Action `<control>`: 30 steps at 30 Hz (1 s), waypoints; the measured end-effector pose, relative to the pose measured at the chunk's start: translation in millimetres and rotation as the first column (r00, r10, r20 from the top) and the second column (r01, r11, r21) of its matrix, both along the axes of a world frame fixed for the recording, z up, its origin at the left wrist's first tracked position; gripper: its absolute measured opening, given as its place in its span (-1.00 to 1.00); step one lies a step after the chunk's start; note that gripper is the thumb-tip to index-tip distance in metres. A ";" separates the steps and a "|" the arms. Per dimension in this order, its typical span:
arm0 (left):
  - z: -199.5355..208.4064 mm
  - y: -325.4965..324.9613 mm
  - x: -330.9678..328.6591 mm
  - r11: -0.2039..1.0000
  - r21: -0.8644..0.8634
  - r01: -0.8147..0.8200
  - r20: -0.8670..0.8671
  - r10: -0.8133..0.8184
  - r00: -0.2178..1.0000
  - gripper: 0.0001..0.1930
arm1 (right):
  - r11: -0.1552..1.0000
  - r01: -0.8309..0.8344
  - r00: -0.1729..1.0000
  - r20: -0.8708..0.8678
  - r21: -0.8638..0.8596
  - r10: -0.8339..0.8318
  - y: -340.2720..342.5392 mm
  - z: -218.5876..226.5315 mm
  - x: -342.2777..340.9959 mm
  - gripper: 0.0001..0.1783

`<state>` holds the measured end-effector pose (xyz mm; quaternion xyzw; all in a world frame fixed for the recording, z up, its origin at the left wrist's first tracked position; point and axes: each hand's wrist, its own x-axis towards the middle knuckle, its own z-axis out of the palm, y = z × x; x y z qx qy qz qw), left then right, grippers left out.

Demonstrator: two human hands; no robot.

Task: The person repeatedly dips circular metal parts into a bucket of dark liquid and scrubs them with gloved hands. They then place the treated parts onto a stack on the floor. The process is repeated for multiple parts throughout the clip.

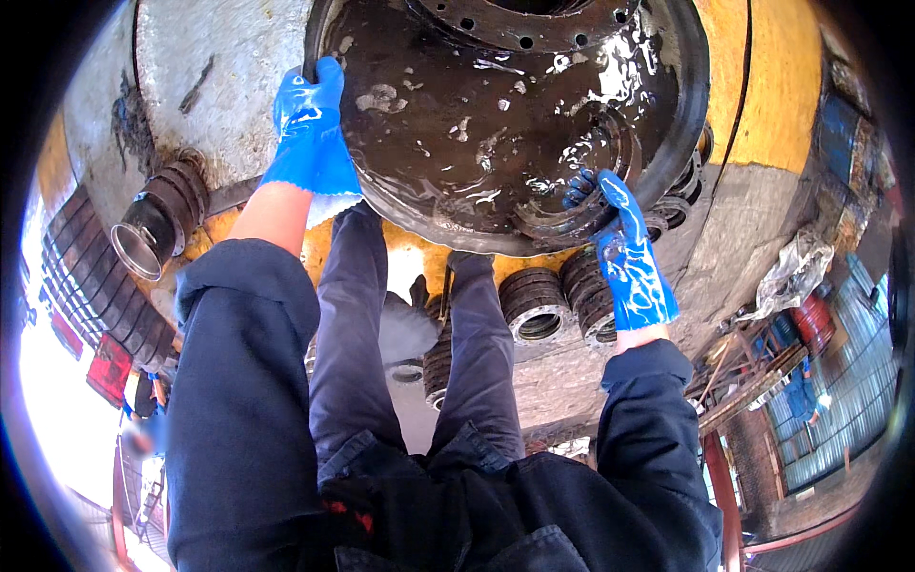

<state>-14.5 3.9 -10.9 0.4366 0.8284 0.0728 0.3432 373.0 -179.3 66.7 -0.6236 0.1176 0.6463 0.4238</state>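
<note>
Two gloved hands, well apart, at a big round basin [688, 110] of dark, glossy liquid.
The left hand [310, 119] clasps the basin's left rim; over to the right, the right hand [624, 234] curls round the edge of a dark ring [551, 226] lying wet inside, near the rim. A hole-studded flange [496, 31] rises at the far side; stacked rings [530, 288] stand below.

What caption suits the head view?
Gloved left hand at a dark basin rim, right hand by a ring inside.
</note>
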 end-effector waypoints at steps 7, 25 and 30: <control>-6.5 2.9 4.0 0.999 -0.024 0.040 -0.086 -0.042 0.995 -0.37 | 0.975 -0.220 0.962 0.158 -0.028 0.222 16.0 17.1 -31.4 -0.63; -4.1 -2.3 9.0 0.999 0.029 -0.014 0.003 0.014 1.000 -0.40 | 0.149 -0.826 -0.341 0.693 -0.543 0.636 142.3 213.3 -90.9 -0.51; 13.0 -1.9 5.4 1.000 0.014 -0.002 0.039 0.002 0.999 -0.44 | -0.196 -0.706 -0.697 0.621 -0.680 0.358 144.7 143.0 -121.7 -0.56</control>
